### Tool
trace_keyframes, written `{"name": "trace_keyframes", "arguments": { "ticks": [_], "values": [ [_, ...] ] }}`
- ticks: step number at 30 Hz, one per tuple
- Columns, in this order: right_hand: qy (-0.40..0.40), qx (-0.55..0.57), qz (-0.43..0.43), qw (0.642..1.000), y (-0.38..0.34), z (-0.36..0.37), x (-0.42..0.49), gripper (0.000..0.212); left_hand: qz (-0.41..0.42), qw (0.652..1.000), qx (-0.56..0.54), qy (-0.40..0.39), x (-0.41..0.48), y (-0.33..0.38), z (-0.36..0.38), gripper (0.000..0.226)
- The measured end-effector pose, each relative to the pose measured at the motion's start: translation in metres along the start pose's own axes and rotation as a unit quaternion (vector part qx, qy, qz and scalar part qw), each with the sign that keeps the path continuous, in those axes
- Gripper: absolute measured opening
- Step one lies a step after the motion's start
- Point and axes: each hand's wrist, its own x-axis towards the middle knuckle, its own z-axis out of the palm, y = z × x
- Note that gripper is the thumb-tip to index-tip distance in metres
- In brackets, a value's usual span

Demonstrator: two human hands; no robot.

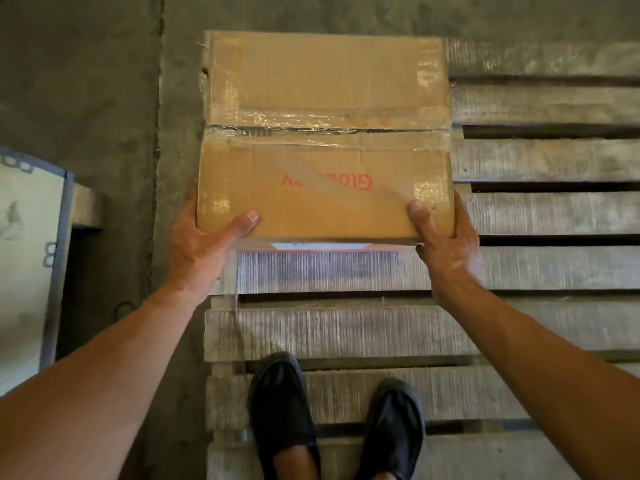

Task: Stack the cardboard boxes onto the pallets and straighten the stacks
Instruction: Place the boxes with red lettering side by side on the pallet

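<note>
One pale panel with a dark blue border (31, 254) sits at the far left edge, cut off by the frame. Right of it is grey concrete floor (86, 98), stained and rough.

Left hand (204, 237): bare forearm reaching forward, gripping the near-left corner of the cardboard box (325, 133). Thumb lies flat on the top face. The other fingers wrap round the left side and are mostly hidden.

Wooden pallet (311, 327): weathered slats running left-right with dark gaps between them. It fills the centre and right of the view.

The box is over the pallet's far-left corner, its left side roughly in line with the pallet's left edge. The top faces the camera. Clear tape runs across the centre seam, with more tape patches near the corners. Red print on the near flap reads upside down and is partly torn away. A thin white and red strip shows under the near edge. Cannot tell if the box rests flat on the slats or is held just above them.

Left shoe (282, 420) and right shoe (394, 431), both black, stand on the near slats, toes pointing at the box.

Right hand (446, 244): grips the near-right corner, thumb on the top face, fingers down the right side and out of sight.
</note>
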Motion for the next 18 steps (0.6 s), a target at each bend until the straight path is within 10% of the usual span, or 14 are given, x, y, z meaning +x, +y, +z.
{"name": "trace_keyframes", "arguments": {
  "ticks": [18],
  "values": [
    [0.034, -0.029, 0.013, 0.999, -0.006, 0.005, -0.008, 0.078, 0.002, 1.0, 0.018, -0.025, -0.001, 0.0, -0.007, 0.055]
  ]
}}
